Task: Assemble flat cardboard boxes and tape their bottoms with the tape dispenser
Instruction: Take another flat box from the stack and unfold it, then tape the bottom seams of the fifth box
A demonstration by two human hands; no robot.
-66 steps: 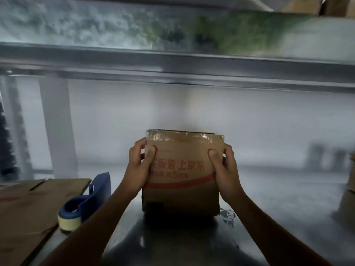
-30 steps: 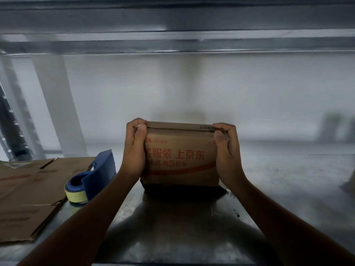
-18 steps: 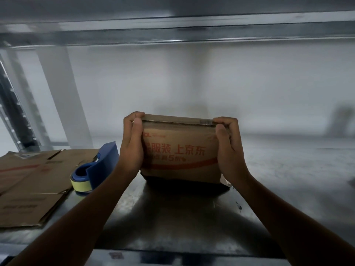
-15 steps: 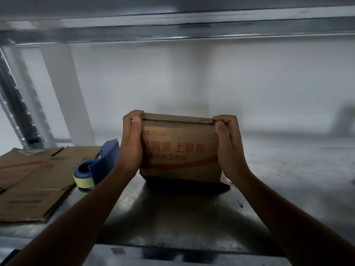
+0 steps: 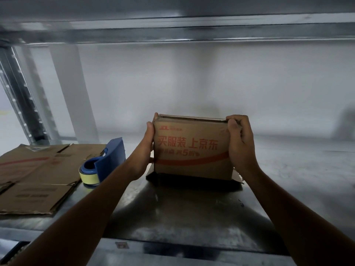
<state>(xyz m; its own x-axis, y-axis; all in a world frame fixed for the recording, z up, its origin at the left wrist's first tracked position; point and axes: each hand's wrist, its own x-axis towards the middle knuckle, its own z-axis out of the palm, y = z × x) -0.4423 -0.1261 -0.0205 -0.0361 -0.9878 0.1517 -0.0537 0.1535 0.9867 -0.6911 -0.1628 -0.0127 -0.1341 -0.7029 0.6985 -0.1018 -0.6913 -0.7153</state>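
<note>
The right hand [image 5: 240, 144] is closed over the top right corner of the box [image 5: 192, 150]: its fingers are curled over the top edge and its thumb is laid on the front face. The left hand [image 5: 145, 150] is pressed flat against the box's left side, with the thumb straight up the front edge and one fingertip seen at the top corner; its other fingers are hidden behind the box. One box is held, standing upright on the metal shelf [image 5: 192, 217] between the two hands, with red print on its front. Its top flaps are folded shut, and its lower flaps are splayed out on the shelf at both bottom corners. One blue dispenser [image 5: 103, 164] with a pale yellow roll is seen left of the box, near the left forearm and apart from it, its base touching the edge of a stack of flat cartons [image 5: 34, 169]. At least two layers can be made out in that stack; an exact count cannot be given, as it is cut off by the left edge. A perforated post [image 5: 25, 104] is seen behind the cartons, a beam [image 5: 172, 33] overhead and a white wall [image 5: 211, 83] beyond. A dark shape at far right is too blurred to be told.
</note>
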